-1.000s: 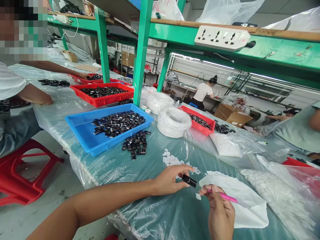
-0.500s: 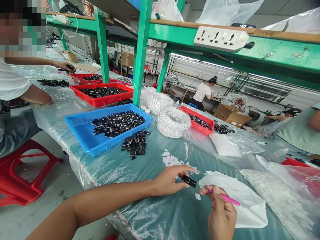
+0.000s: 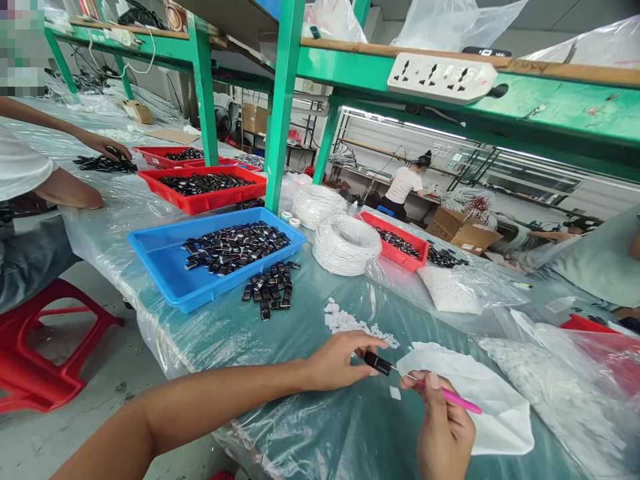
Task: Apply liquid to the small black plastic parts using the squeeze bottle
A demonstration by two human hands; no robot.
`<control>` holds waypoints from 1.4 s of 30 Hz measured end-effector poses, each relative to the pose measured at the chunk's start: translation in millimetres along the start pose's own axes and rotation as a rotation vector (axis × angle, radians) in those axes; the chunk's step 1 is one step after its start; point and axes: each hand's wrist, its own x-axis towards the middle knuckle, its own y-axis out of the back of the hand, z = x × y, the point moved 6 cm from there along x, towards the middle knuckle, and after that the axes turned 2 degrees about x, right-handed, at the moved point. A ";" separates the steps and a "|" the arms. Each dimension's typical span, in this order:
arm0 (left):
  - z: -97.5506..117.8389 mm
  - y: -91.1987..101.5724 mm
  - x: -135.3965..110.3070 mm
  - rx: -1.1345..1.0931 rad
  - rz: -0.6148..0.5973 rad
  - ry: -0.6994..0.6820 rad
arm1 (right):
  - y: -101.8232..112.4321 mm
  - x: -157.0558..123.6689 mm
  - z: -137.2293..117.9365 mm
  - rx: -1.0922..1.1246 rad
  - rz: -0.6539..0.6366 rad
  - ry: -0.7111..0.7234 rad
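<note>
Between the thumb and fingers of my left hand (image 3: 343,360) is a small black rectangular plastic piece (image 3: 378,363). My right hand (image 3: 443,420) is closed on a pink-handled tool (image 3: 463,402) with a thin metal shaft. The shaft's tip meets the right end of the black piece; whether it goes inside I cannot tell. Just below lies a small white square piece (image 3: 395,393) on the table. Behind my left hand is a scatter of little white pieces (image 3: 343,319). A white sheet (image 3: 500,427) lies under and beyond my right hand.
A blue tray (image 3: 160,267) of black pieces stands at left, with a loose pile (image 3: 270,290) beside it. Further back are a red tray (image 3: 175,200) and white cable coils (image 3: 346,245). Plastic bags (image 3: 560,380) lie at right. A green shelf post (image 3: 285,107) rises ahead. A co-worker's hand (image 3: 107,145) is far left.
My hands, the black piece and the pink-handled tool stay almost in place. At far left, the co-worker's hand has moved left and down onto a pile of black pieces.
</note>
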 end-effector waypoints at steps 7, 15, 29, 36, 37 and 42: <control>-20.8 -17.7 -2.0 -0.332 -0.188 0.178 | -2.2 -7.1 -27.8 -0.125 -0.012 0.264; -22.7 -26.7 -6.0 -0.351 -0.315 0.176 | -2.8 -10.6 -32.2 -0.203 -0.147 0.414; -20.6 -30.4 -9.5 -0.224 -0.439 0.162 | -20.4 -17.2 -38.7 -0.379 -0.414 0.561; -19.6 -30.8 -9.9 -0.208 -0.443 0.142 | -27.6 -17.8 -39.0 -0.470 -0.475 0.630; -19.5 -31.0 -9.9 -0.210 -0.443 0.138 | -27.7 -18.2 -40.0 -0.477 -0.476 0.647; -19.6 -31.5 -10.1 -0.207 -0.441 0.136 | -27.4 -19.4 -41.0 -0.458 -0.468 0.658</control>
